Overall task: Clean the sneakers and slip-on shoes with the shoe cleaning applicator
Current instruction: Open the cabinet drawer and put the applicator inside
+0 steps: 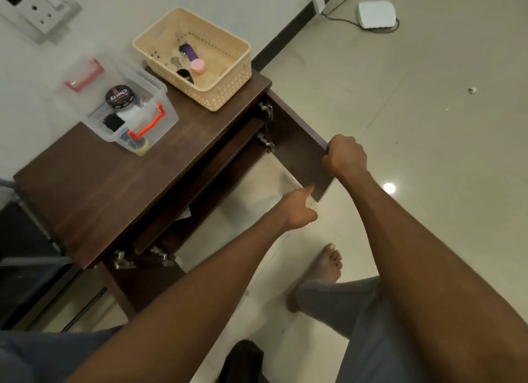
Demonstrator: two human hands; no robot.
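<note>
Wooden cabinet (94, 182) — right hand (345, 157) grips its open door (300, 148).

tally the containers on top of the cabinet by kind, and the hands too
Beige perforated basket: 1
Clear plastic box with orange handles: 1
Hands: 2, the left hand reaching below the open cabinet door, the right hand gripping that door's top edge
Total: 4

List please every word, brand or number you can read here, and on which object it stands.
"Cherry": on the lid of the round black tin in the clear plastic box, seen upside down.
Smaller print on that tin: too blurred to read.
No other readable text.
</note>
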